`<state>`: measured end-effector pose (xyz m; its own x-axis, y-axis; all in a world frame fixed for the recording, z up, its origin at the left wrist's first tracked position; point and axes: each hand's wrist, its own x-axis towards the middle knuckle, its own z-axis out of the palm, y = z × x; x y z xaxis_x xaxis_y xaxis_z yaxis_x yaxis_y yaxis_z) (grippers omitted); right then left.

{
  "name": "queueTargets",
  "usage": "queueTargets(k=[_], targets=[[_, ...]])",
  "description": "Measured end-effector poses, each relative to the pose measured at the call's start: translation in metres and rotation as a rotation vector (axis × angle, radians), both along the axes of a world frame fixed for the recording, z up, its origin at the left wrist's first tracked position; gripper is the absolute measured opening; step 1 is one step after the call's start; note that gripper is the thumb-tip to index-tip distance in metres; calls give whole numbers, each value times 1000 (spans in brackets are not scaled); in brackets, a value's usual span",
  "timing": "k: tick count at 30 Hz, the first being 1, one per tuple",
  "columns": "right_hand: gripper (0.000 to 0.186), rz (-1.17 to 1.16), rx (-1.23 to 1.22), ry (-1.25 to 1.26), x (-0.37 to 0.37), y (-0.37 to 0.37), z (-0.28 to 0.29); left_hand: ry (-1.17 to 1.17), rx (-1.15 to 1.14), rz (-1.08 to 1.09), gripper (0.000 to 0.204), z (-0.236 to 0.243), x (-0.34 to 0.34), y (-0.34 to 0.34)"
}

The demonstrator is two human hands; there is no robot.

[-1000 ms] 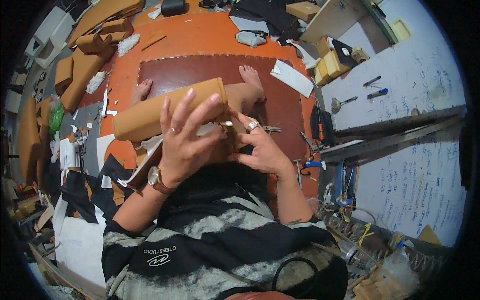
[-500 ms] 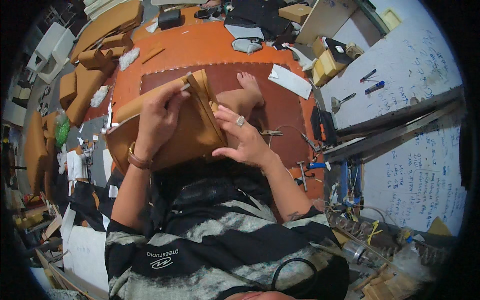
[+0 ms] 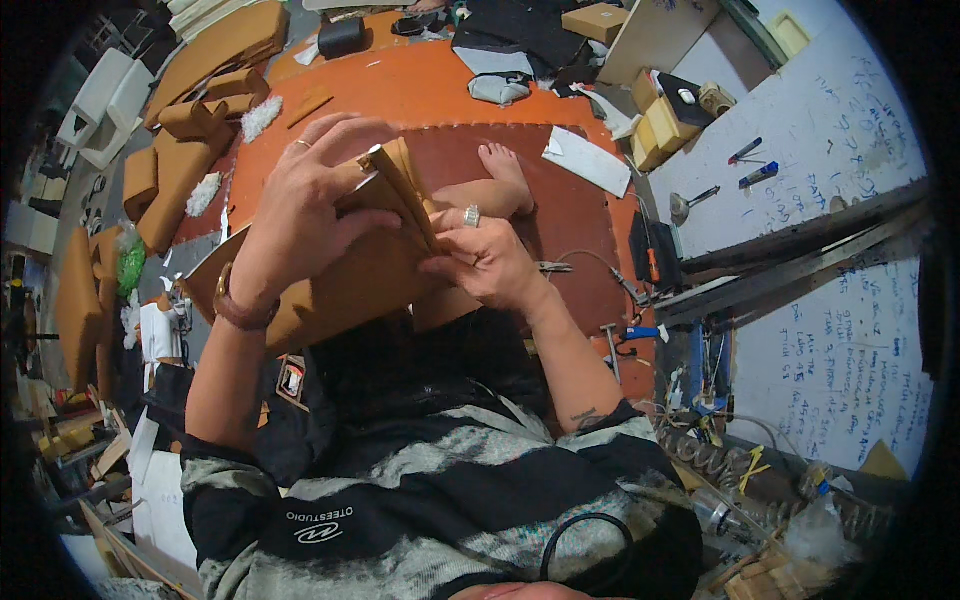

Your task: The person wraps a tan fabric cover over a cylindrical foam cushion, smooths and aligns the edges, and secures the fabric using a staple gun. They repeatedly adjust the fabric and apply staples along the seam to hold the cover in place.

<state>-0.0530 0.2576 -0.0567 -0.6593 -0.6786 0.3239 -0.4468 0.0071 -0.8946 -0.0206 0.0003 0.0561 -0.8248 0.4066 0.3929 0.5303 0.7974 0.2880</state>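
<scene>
An orange mat (image 3: 430,82) is covering the floor, framing a dark red panel (image 3: 575,235). Grey floor (image 3: 192,250) is showing past its left edge. Beyond its right edge, two white, handwritten boards (image 3: 780,135) are catching pale light, though whether they are standing upright is hard to tell.

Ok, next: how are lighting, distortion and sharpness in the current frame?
Head view: the fisheye rim is black, cutting off the white panel; head view: the orange mat is well lit, but the black shorts sink into darkness; head view: both hands, left and right, read clearly, though some fingers are hidden at the tan piece.
</scene>
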Motion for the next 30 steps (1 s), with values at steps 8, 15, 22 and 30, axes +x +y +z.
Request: queueTargets(k=[8,15,22,30], targets=[[24,-56,-16,43,47,20,-40,-145,-120,99,22,-60,25,10],[21,-225,9,-41,64,22,-48,0,-19,129,25,-82,40,35],[16,-336,74,73,51,8,-43,106,-1,144,21,-88,40,34],[24,-204,16,57,8,0,-60,140,-49,166,16,-93,41,36]])
